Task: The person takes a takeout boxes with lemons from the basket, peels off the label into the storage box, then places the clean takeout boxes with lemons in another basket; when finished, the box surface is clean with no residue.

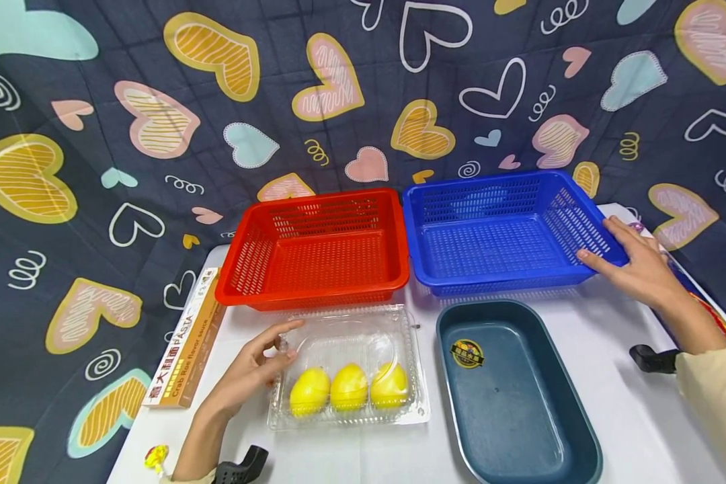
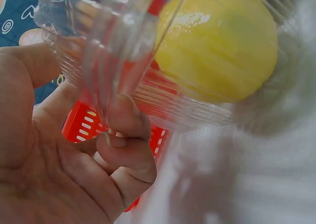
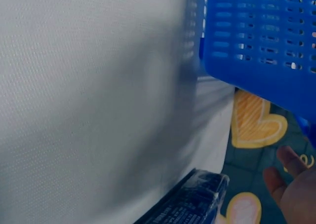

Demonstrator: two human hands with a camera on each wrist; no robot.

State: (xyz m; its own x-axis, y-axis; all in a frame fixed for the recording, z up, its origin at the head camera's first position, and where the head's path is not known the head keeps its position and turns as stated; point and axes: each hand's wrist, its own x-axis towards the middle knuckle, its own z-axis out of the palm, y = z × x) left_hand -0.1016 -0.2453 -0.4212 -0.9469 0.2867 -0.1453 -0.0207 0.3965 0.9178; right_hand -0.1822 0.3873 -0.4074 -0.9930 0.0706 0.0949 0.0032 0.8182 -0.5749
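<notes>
A clear plastic clamshell box [image 1: 393, 420] with three yellow, lemon-like fruits [image 1: 349, 386] along its near side lies on the white table. My left hand [image 1: 248, 376] pinches its left edge; the left wrist view shows curled fingers [image 2: 129, 115] at the ribbed plastic, with one fruit [image 2: 217, 46] close behind the wall. On the far right, my right hand [image 1: 644, 265] holds the right rim of a blue perforated basket [image 1: 496, 277], thumb over the rim. In the right wrist view, part of that hand [image 3: 301, 192] shows below the basket's corner.
A red basket [image 1: 314, 296] stands left of the blue one. A dark teal tray [image 1: 502, 403] sits right of the box. Left are a pasta box [image 1: 187, 343] and a small yellow wrapped item [image 1: 156, 457]. A dark blue package [image 3: 192, 199] lies at the right edge.
</notes>
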